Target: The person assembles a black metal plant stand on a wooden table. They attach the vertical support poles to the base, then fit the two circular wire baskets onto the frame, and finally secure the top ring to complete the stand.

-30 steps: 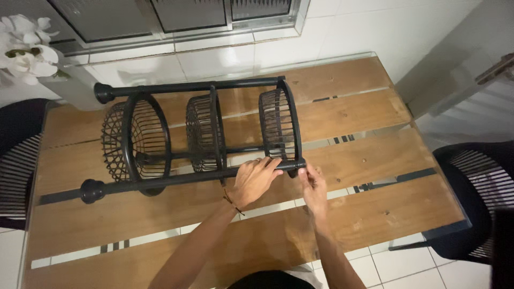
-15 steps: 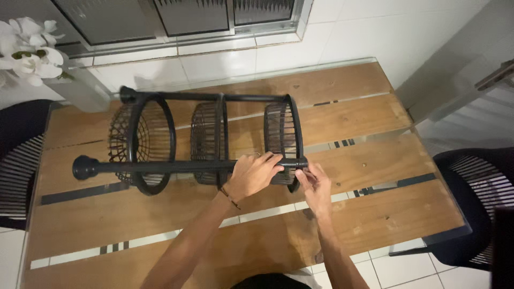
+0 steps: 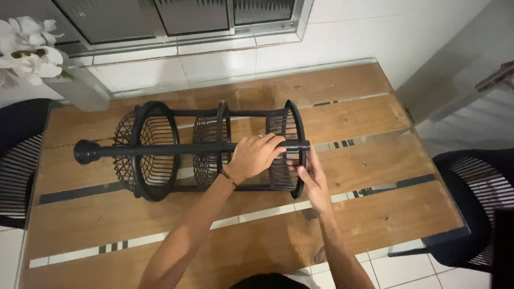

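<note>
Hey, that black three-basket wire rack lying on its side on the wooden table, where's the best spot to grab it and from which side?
Probably grip the top pole of the black wire rack, coming from above. It lies horizontal across the baskets' upper rims, bare and slim enough to wrap. The left hand already wraps it near the right-end basket, where the right hand rests.

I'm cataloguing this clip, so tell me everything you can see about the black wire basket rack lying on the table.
The black wire basket rack looks like dark metal: three round wire baskets joined by straight poles, the near pole ending in a knob at the left. It lies on its side across the wooden table. The left hand grips the near pole; the right hand touches the rightmost basket's rim.
</note>
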